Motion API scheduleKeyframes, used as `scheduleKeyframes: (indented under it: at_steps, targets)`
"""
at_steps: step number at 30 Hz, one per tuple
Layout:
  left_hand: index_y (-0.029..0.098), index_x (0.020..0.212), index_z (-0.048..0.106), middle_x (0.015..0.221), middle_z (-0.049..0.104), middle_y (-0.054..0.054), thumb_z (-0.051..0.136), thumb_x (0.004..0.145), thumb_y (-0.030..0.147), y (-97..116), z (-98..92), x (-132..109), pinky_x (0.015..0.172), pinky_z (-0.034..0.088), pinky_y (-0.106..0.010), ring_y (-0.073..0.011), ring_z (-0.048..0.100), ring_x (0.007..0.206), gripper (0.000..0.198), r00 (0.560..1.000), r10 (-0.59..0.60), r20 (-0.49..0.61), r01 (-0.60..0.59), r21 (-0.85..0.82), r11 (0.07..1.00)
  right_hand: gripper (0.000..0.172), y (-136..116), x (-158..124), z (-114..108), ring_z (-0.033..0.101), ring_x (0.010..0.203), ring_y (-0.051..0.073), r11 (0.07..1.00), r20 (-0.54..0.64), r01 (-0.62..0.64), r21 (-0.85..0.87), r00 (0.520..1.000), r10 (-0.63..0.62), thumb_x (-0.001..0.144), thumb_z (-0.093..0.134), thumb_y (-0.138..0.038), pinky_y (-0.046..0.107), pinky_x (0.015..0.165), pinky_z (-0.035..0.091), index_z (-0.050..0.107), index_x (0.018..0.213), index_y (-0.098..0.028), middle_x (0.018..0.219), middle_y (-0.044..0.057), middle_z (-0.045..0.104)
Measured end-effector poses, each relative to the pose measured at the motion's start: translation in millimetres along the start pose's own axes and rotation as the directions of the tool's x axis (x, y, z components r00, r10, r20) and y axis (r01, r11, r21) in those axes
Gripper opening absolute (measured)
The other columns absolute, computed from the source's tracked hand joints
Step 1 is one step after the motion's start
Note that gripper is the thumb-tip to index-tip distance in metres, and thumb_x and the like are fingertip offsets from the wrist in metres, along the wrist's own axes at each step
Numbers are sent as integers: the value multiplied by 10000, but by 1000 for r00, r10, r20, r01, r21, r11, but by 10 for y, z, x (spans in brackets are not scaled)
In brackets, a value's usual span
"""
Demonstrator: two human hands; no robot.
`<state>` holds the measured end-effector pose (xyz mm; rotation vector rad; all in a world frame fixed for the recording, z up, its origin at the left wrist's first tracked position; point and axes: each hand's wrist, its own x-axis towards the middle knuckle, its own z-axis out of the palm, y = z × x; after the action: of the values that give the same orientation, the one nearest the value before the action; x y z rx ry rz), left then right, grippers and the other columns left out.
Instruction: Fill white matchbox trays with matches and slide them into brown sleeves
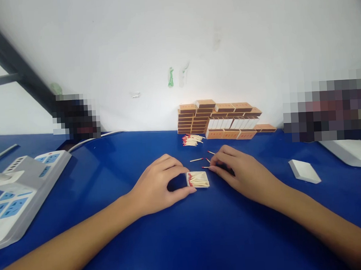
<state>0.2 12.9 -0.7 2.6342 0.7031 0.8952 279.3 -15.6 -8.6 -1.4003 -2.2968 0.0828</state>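
Note:
A small white matchbox tray (203,185) filled with red-tipped matches (197,178) lies on the blue table in front of me. My left hand (165,182) grips its left end, index finger at the far corner and thumb at the near one. Just beyond the tray's right side, my right hand (230,164) is closed in a pinch at a match (205,167), whose red head points left. A loose match (196,160) lies behind the tray, and another match (211,152) shows beside my right fingers. My fingers partly hide the matches there.
Stacked matchboxes (225,118) stand against the wall, with a heap of matches (193,140) before them. To the right is a white block-shaped item (304,171). A large power strip (26,191) with a cable occupies the left side.

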Motion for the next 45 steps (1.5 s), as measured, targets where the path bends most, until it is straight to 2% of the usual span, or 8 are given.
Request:
scheduleKeyframes:
  at_steps: [4, 8, 11, 18, 23, 28, 36, 45]
  targets:
    - [178, 1118, 746, 1037, 729, -71, 791, 912, 410, 0, 11, 9, 884, 552, -398, -213, 645, 947, 313, 1000, -6, 9, 6, -6, 1000, 180, -39, 2, -26, 632, 768, 184, 999, -1, -38, 1, 999, 38, 1051, 536, -305, 317, 669, 490, 642, 943, -208, 942, 43, 619]
    - [176, 1124, 741, 1039, 733, -79, 793, 912, 404, 16, 5, 11, 888, 559, -397, -215, 649, 950, 315, 1000, -6, -17, 6, -14, 1000, 220, -107, 1, -54, 597, 672, 173, 968, -96, -243, -60, 967, 236, 1032, 543, -362, 330, 626, 446, 616, 887, -214, 907, 36, 628]
    - [177, 1123, 742, 1037, 730, -80, 802, 904, 395, 24, 8, 4, 883, 560, -396, -216, 649, 947, 314, 1000, -11, -14, 11, -15, 1000, 253, -152, -2, -37, 589, 646, 178, 928, -86, -356, -110, 934, 348, 1022, 545, -391, 342, 611, 424, 609, 846, -221, 884, 32, 631]
    - [180, 1124, 742, 1029, 732, -77, 795, 910, 397, 3, 23, 10, 902, 559, -400, -221, 645, 970, 309, 1000, -6, -30, 6, -5, 1000, 305, -184, -15, 63, 643, 733, 212, 915, -24, -387, -114, 922, 387, 1017, 569, -498, 346, 633, 444, 633, 911, -219, 957, 50, 660]
    - [192, 1132, 742, 1026, 733, -73, 799, 906, 396, -4, 22, 5, 895, 563, -404, -221, 643, 968, 310, 1000, -10, -18, 10, -13, 1000, 217, -111, -32, 84, 657, 765, 210, 934, 31, -334, -126, 940, 341, 1043, 525, -329, 341, 629, 445, 614, 886, -209, 950, 51, 651]
    - [188, 1131, 745, 1033, 731, -71, 801, 902, 398, 5, 26, 0, 898, 561, -399, -220, 642, 976, 316, 1000, -25, 3, 25, -7, 1000, 240, -50, -35, -7, 641, 745, 205, 969, -4, -232, -86, 973, 233, 1070, 494, -345, 346, 640, 465, 585, 899, -204, 935, 54, 639]
    - [179, 1128, 735, 1036, 730, -77, 793, 911, 392, 15, 22, -6, 898, 556, -405, -223, 638, 972, 309, 1000, 11, 15, -10, -33, 999, 235, -391, -36, 22, 632, 789, 186, 995, -25, 99, -5, 995, -99, 1107, 437, -297, 316, 648, 506, 577, 940, -210, 930, 43, 633]
    - [173, 1116, 734, 1025, 727, -78, 790, 915, 380, 18, 32, -7, 892, 555, -399, -220, 640, 960, 293, 1000, 17, 16, -16, -38, 999, 150, -418, -69, -4, 673, 829, 196, 985, 49, 170, 30, 984, -171, 1081, 493, -245, 317, 681, 536, 626, 1030, -199, 981, 55, 662]
